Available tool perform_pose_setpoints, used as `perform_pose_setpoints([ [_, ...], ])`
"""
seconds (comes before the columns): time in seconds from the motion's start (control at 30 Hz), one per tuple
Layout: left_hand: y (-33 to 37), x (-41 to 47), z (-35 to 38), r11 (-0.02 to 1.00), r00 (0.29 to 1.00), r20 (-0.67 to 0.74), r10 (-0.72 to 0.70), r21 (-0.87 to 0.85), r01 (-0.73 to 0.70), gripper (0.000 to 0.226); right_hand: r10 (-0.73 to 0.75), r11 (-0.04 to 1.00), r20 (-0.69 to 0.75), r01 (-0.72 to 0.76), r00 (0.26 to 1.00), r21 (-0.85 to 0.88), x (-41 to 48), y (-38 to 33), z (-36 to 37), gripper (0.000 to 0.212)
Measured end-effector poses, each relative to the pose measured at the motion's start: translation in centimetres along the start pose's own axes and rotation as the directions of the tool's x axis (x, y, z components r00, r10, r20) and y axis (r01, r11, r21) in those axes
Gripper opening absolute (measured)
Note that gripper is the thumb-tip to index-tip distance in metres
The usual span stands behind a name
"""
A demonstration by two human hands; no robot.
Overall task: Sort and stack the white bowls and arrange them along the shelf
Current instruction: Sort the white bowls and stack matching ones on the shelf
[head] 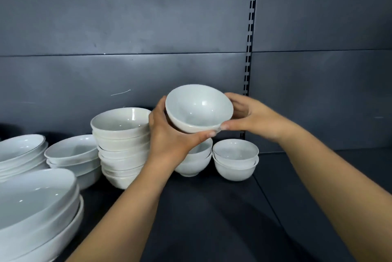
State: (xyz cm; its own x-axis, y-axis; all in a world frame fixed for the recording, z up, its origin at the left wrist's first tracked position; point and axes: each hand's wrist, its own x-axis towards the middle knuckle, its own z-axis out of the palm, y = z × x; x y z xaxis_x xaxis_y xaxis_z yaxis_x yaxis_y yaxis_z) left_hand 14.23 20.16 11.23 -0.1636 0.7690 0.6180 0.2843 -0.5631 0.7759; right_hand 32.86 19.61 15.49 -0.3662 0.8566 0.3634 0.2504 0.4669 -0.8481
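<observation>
A white bowl (pixel 198 108) hangs tilted toward me above the dark shelf (pixel 212 208), held between both hands. My left hand (pixel 169 134) grips its left side and underside, thumb along the lower rim. My right hand (pixel 248 114) grips its right side, thumb at the lower right rim. Directly under the held bowl sits a short stack of small bowls (pixel 194 163), partly hidden by my left hand. A pair of stacked small bowls (pixel 235 160) stands to its right. To the left rises a tall stack of several medium bowls (pixel 122 145).
Wider shallow bowls (pixel 73 156) are stacked left of the tall stack. Large plates or dishes lie piled at the far left (pixel 21 153) and near the front left (pixel 36 208). A slotted upright (pixel 250 49) runs down the grey back panel. Bare shelf extends to the right.
</observation>
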Motion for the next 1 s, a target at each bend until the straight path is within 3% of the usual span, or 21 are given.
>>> perform_pose_setpoints([
  [0.27,-4.5,0.2,3.0,0.985,0.992,-0.02,-0.121,0.118,0.122,0.104,0.157,0.987,0.141,-0.159,0.978,0.007,4.7,7.1,-1.0,0.054],
  [0.7,-7.9,-0.9,3.7,0.945,0.965,-0.057,-0.257,0.192,0.263,0.09,0.183,0.976,0.269,-0.141,0.946,-0.166,7.1,10.1,-0.1,0.047],
  [0.87,-8.1,-1.1,3.5,0.947,0.966,-0.042,-0.255,0.193,0.258,0.091,0.178,0.967,0.237,-0.124,0.955,-0.224,6.8,10.3,0.3,0.043],
  [1.0,-8.4,-1.4,3.3,0.939,0.966,-0.032,-0.256,0.227,0.257,0.105,0.144,0.922,0.131,-0.085,0.981,-0.378,5.4,10.8,0.2,0.064],
])
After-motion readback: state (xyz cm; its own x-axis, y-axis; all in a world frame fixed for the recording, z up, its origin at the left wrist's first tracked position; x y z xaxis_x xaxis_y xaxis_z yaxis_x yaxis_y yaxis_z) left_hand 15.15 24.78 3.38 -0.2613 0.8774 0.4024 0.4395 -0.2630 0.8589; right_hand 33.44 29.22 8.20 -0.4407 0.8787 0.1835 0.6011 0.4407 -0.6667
